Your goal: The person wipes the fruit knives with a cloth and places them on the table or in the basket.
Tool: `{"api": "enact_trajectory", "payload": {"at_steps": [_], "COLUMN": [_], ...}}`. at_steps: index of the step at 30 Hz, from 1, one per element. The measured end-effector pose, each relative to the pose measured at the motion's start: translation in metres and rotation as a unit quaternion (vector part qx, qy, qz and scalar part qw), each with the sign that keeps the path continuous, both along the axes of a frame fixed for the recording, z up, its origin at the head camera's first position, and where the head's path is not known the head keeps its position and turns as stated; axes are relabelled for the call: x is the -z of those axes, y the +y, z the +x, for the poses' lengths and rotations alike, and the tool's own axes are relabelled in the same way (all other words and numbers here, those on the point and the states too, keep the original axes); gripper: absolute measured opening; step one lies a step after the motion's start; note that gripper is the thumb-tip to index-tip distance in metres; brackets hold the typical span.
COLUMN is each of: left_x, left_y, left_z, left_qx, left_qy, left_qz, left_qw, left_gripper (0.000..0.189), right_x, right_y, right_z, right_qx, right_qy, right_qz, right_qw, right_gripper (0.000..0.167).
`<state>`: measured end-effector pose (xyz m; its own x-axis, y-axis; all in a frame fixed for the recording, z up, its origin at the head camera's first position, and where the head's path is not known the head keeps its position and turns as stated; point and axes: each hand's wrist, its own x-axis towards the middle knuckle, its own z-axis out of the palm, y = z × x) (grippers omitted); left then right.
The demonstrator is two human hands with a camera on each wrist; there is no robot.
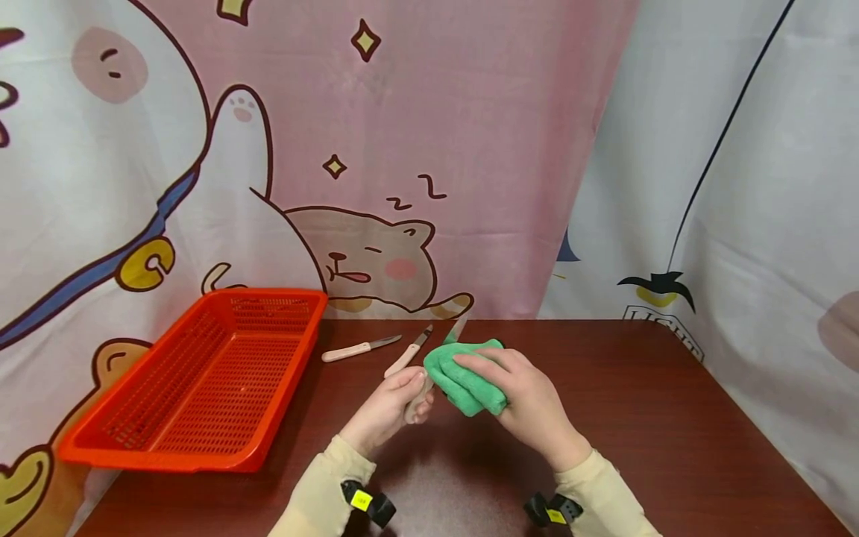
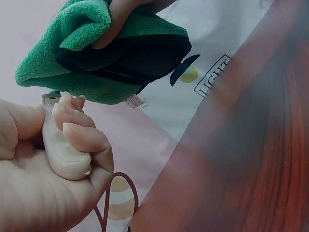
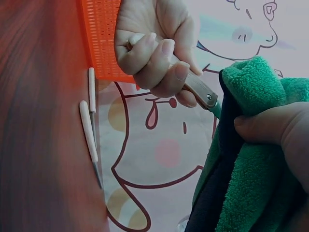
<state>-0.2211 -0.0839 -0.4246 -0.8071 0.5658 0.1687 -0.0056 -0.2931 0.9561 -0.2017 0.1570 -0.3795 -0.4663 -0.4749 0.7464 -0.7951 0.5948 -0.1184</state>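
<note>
My left hand (image 1: pixel 385 409) grips a knife by its pale handle (image 2: pixel 63 150), the fingers curled round it. The knife's blade (image 1: pixel 456 330) points up and away, its far end showing past a folded green cloth (image 1: pixel 463 377). My right hand (image 1: pixel 537 399) holds this cloth against the blade, thumb on the near side in the right wrist view; most of the blade is hidden by it. A dark underside of the cloth shows in both wrist views. Two more pale-handled knives lie on the table behind my left hand: one knife (image 1: pixel 352 351) to the left, another knife (image 1: pixel 406 356) closer.
An orange plastic basket (image 1: pixel 268 440) with slotted walls stands at the table's left side. The dark brown table (image 1: pixel 637 418) reaches back to a printed curtain (image 1: pixel 496 149) hanging along the far edge. A white curtain (image 1: pixel 772 186) hangs at the right.
</note>
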Motion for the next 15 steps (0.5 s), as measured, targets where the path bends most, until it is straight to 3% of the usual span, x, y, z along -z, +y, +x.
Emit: {"api": "enact_trajectory", "payload": {"at_steps": [15], "left_x": [0.0033], "left_y": [-0.0072], "left_z": [0.0057], "left_qx": [0.021], "left_qy": [-0.003], "left_qz": [-0.007], "left_qw": [0.9997], "left_gripper": [0.020], "right_x": [0.0066], "right_y": [-0.0089], "right_z": [-0.0017], "right_qx": [0.014], "right_qy": [0.003], "right_qz": [0.027], "right_qw": [0.9995], "right_gripper": [0.062]}}
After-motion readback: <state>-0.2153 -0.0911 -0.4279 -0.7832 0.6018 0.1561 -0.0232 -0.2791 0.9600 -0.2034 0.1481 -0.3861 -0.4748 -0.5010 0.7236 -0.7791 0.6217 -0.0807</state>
